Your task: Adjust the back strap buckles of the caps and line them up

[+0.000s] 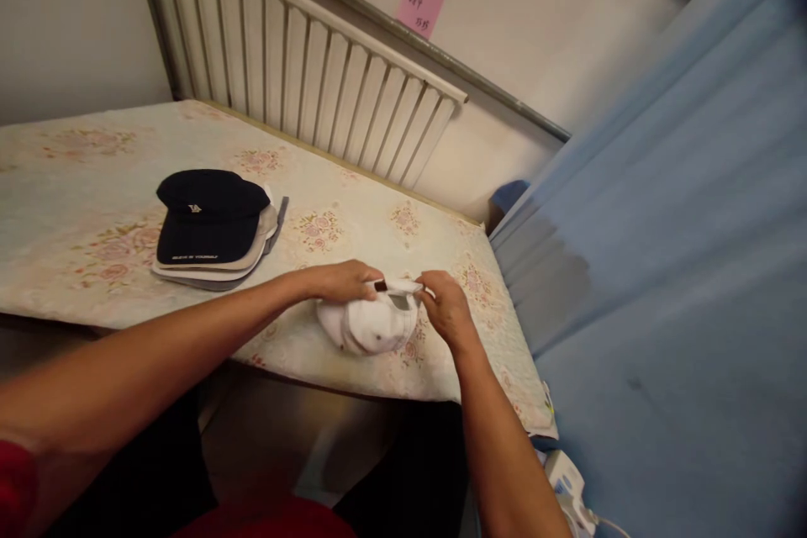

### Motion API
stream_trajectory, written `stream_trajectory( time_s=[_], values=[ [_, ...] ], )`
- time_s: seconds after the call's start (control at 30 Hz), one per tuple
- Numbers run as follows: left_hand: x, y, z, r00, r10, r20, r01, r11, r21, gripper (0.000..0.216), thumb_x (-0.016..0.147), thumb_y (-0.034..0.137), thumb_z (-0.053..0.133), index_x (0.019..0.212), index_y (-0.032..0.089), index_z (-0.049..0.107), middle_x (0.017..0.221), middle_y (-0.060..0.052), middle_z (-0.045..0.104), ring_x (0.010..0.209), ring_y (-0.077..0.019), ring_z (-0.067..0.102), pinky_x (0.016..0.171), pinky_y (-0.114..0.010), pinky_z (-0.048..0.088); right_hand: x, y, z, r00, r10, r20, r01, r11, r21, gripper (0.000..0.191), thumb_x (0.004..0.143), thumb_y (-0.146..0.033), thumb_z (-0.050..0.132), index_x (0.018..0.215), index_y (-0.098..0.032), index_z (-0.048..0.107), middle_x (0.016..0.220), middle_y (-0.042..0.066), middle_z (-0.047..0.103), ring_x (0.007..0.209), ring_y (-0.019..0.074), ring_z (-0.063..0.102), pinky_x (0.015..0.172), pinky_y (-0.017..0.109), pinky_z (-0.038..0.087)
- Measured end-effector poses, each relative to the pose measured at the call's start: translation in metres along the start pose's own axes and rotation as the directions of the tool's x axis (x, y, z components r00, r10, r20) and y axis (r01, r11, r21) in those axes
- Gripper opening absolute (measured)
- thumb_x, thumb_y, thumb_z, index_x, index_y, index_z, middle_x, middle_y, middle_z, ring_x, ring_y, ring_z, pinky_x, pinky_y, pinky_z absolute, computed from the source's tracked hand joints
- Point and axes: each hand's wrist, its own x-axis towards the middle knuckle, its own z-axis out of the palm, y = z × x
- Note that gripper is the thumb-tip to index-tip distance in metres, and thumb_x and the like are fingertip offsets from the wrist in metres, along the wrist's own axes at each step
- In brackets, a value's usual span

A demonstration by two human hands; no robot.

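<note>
A white baseball cap (371,326) is held just over the near side of the flowered bed cover, its back strap (403,286) and opening toward the far side. My left hand (345,281) is closed on the cap's left edge, beside a small brown patch at the strap. At the right end of the strap, my right hand (443,303) pinches it between thumb and fingers. To the left lies a stack of caps, topped by a black cap (211,214) with small white lettering on its brim; beige, white and grey brims show beneath.
The flowered cover (353,176) spreads over a bed-like surface. Behind it stand a white radiator (303,59) and a wall with a pink note (421,3). A blue curtain (661,227) hangs on the right, with a white power strip (567,479) below.
</note>
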Motion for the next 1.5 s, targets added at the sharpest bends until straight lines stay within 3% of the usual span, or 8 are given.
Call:
stream_trajectory(
  time_s=[0.17,0.37,0.53,0.67,0.8,1.07,1.3,1.5],
  values=[
    [0.011,0.008,-0.030,0.996,0.088,-0.032,-0.083,0.986,0.143,0.008,0.066,0.018,0.055,0.067,0.020,0.062,0.065,0.003,0.059,0.068,-0.0150,0.049,0.064,-0.023,0.033,0.003,-0.034,-0.012,0.982,0.027,-0.188,-0.043,0.996,-0.080,0.013,0.084,-0.019,0.053,0.089,-0.021,0.064,0.094,0.008,0.065,0.100,0.0236,0.055,0.092,0.038,0.037],
    [-0.015,-0.050,-0.007,0.998,0.003,0.057,-0.016,0.975,0.220,0.013,0.058,0.009,0.053,0.058,0.021,0.060,0.055,0.003,0.056,0.061,-0.0152,0.047,0.061,-0.025,0.033,-0.029,-0.051,0.053,0.976,0.181,0.123,-0.196,0.972,0.127,0.008,0.083,-0.023,0.056,0.081,-0.024,0.064,0.072,0.001,0.065,0.068,0.0174,0.057,0.064,0.027,0.037],
    [-0.037,-0.082,0.002,0.998,-0.022,0.054,0.005,0.951,0.309,0.018,0.060,0.008,0.052,0.064,0.021,0.064,0.061,0.000,0.060,0.064,-0.0168,0.050,0.064,-0.026,0.034,-0.043,-0.056,0.084,0.957,0.237,0.165,-0.278,0.911,0.305,0.009,0.081,-0.027,0.060,0.074,-0.025,0.066,0.065,-0.001,0.066,0.062,0.0163,0.057,0.058,0.024,0.033],
    [-0.043,-0.078,0.012,0.997,-0.046,0.059,0.024,0.945,0.326,0.020,0.062,0.015,0.062,0.080,0.023,0.068,0.075,-0.001,0.066,0.075,-0.0194,0.056,0.070,-0.026,0.037,-0.042,-0.065,0.087,0.949,0.264,0.170,-0.309,0.880,0.360,0.012,0.081,-0.028,0.062,0.071,-0.025,0.066,0.062,-0.002,0.064,0.058,0.0152,0.055,0.057,0.024,0.031],
    [-0.047,-0.059,0.036,0.998,0.048,0.041,-0.057,0.961,0.271,0.027,0.074,0.035,0.064,0.098,0.023,0.066,0.094,-0.004,0.068,0.088,-0.0214,0.059,0.076,-0.027,0.038,-0.038,-0.078,0.090,0.959,0.230,0.165,-0.276,0.884,0.376,0.011,0.082,-0.028,0.059,0.074,-0.025,0.067,0.065,-0.002,0.066,0.061,0.0154,0.055,0.059,0.025,0.031],
    [-0.061,-0.055,0.061,0.992,0.095,-0.083,-0.052,0.906,0.419,0.032,0.088,0.044,0.050,0.075,0.017,0.063,0.073,-0.006,0.065,0.071,-0.0201,0.057,0.066,-0.027,0.035,-0.045,-0.088,0.087,0.961,0.134,0.244,-0.198,0.946,0.258,0.017,0.088,-0.025,0.052,0.075,-0.023,0.063,0.069,0.000,0.066,0.065,0.0149,0.057,0.061,0.023,0.032],
    [-0.073,-0.071,0.042,0.945,0.325,0.035,-0.280,0.750,0.600,0.025,0.090,0.037,0.050,0.076,0.019,0.059,0.075,-0.004,0.064,0.075,-0.0182,0.056,0.081,-0.030,0.037,-0.058,-0.078,0.082,0.915,0.108,0.389,-0.155,0.984,0.092,0.016,0.089,-0.029,0.053,0.077,-0.021,0.061,0.071,0.000,0.067,0.066,0.0132,0.058,0.060,0.021,0.031],
    [-0.089,-0.079,0.009,0.950,0.312,0.005,-0.228,0.682,0.695,0.020,0.089,0.033,0.052,0.077,0.018,0.060,0.082,-0.005,0.065,0.085,-0.0200,0.056,0.090,-0.035,0.034,-0.064,-0.083,0.089,0.908,0.200,0.368,-0.202,0.979,-0.033,0.023,0.091,-0.033,0.051,0.074,-0.021,0.061,0.070,0.001,0.067,0.065,0.0132,0.058,0.058,0.022,0.029]
  ],
)
